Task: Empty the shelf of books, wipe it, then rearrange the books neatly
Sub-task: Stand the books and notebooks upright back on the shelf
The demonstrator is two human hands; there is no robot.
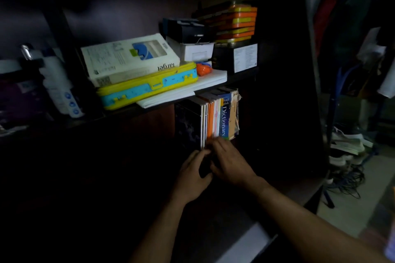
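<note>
Reaching into the dark lower shelf, both hands meet at the foot of a short row of upright books. The left hand has its fingers curled toward the thin white spines at the row's near end, and the right hand lies just beside it with its fingers against the bottoms of the orange spines; the frame is too dim and blurred to say whether either hand is clamped on a book or only touching it. Directly above the right hand stands the blue Dictionary, with a worn tan volume past it.

Whether the books are coming out or going back in cannot be told. Either way, the row is best squeezed from both ends and moved as one block, since the thin volumes would slump if taken singly.

Above the hands, the upper shelf board overhangs closely, so the tops of the books have little clearance. On it sit a yellow and blue case under a white boxed pack, and a stack of orange tins farther up. Left of the hands stands a white bottle.
</note>
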